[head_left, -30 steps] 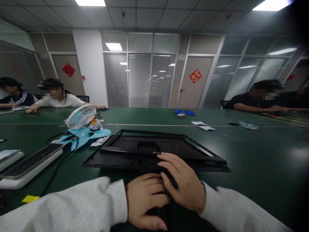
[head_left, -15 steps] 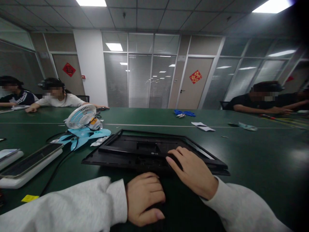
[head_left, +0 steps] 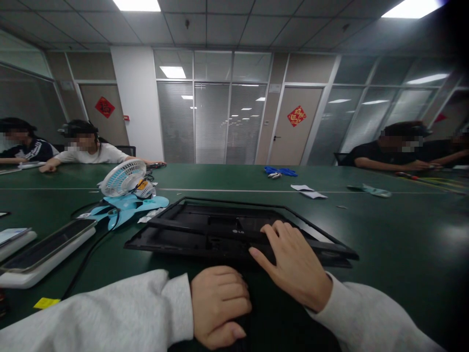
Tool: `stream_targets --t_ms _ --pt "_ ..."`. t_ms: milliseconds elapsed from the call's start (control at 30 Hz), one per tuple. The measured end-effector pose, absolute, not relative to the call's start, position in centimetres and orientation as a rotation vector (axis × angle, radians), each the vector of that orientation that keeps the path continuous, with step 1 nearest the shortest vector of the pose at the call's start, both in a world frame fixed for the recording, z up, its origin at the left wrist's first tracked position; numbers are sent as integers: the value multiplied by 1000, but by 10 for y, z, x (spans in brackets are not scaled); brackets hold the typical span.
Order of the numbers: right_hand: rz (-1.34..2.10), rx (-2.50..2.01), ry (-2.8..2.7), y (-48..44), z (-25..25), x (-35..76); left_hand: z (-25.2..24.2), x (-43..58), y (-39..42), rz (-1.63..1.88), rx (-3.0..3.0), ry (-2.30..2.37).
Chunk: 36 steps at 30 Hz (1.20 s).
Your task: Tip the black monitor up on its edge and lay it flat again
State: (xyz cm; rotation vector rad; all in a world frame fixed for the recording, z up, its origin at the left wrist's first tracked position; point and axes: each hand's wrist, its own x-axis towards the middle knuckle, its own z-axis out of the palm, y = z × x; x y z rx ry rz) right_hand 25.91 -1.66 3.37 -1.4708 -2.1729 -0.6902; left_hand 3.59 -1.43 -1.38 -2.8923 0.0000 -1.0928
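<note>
A black monitor bezel (head_left: 220,231) with an LG mark lies over a black monitor back panel (head_left: 176,243) on the table in front of me. The bezel sits askew, its right corner reaching past the panel. My right hand (head_left: 293,261) grips the bezel's near bar right of the mark, fingers over the top and thumb on the near side. Close to me, my left hand (head_left: 222,305) rests low with its fingers curled under and its thumb alongside. Whatever is under those fingers is hidden.
On the left stand a white and blue fan (head_left: 124,178), a black cable (head_left: 88,256) and a phone (head_left: 51,242) on a white box. Farther off lie blue gloves (head_left: 280,171) and white papers (head_left: 308,191) on the green table (head_left: 399,234). Other people sit along the far sides.
The bezel has shifted to the right over the back panel, and my right hand has moved slightly right with it. My left hand has hardly moved.
</note>
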Motion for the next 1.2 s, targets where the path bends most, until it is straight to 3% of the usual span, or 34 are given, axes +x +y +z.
stream_targets --t_ms 233,467,867,1200 --pt "-688 -1411 -2144 -19 38 258 -8 34 -18 -1247 -2685 -118" --pt "-720 -1312 -2115 -25 42 257 2 25 -27 -1050 -2705 -355" --pt "-757 -1348 -2121 -21 36 259 -1 34 -24 -1266 -2739 -345" --pt "-797 -1340 -2133 -22 34 258 -3 33 -23 -1225 -2726 -377"
